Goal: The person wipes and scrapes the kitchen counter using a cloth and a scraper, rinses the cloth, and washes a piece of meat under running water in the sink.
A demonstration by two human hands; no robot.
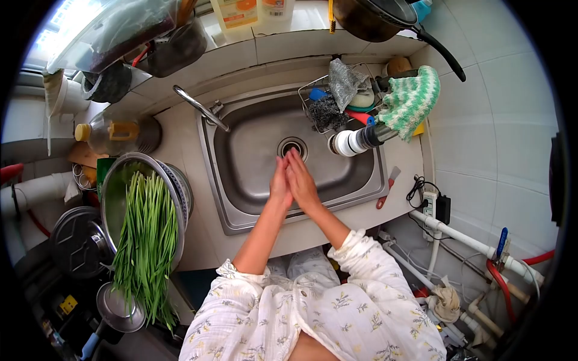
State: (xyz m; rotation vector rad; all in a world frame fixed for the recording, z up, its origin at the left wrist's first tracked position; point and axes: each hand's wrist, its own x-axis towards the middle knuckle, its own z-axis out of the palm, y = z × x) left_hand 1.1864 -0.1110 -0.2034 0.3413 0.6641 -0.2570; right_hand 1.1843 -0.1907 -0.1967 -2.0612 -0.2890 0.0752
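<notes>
My left hand (279, 184) and my right hand (303, 182) are pressed palm to palm over the stainless steel sink (241, 174). The fingers of both are stretched out and point at the drain (292, 148). Nothing shows between the palms, though their inner faces are hidden. Left of them a curved faucet (201, 107) reaches over the basin's rim; I cannot make out any water from it. A wire rack (307, 96) at the sink's far right corner holds a steel wool scrubber (327, 113) and a silvery mesh scrubber (348, 83).
Long green chives (144, 240) hang over a steel bowl (179, 207) at left. A saucepan (120, 308) is below it, an oil jug (123, 133) behind. On the right are a green-and-white cloth (412, 99), a red-handled peeler or knife (388, 188) and a frying pan (376, 21).
</notes>
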